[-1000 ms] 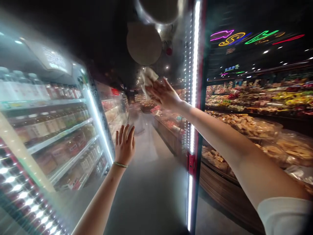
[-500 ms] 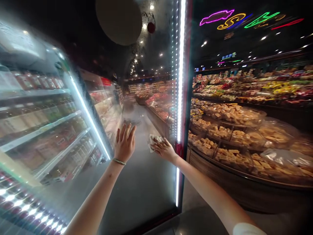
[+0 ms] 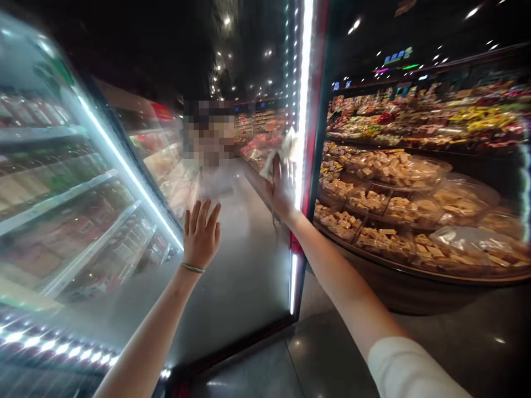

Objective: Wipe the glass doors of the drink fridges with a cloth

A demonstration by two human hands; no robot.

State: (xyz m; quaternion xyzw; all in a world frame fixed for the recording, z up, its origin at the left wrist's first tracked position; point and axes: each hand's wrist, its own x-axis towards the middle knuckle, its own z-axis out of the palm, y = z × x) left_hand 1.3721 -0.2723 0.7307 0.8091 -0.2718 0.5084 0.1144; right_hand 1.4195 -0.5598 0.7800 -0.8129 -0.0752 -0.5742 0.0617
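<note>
The right hand (image 3: 280, 190) is raised, a crumpled white cloth (image 3: 281, 153) bunched at its fingertips against the glass fridge door (image 3: 238, 287), just beside the lit door frame (image 3: 306, 99). The left hand (image 3: 201, 236) lies open and empty on the glass, lower down and farther from the frame.

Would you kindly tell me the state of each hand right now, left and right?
Left hand: open, fingers spread against the glass door.
Right hand: holding a white cloth against the glass.
</note>
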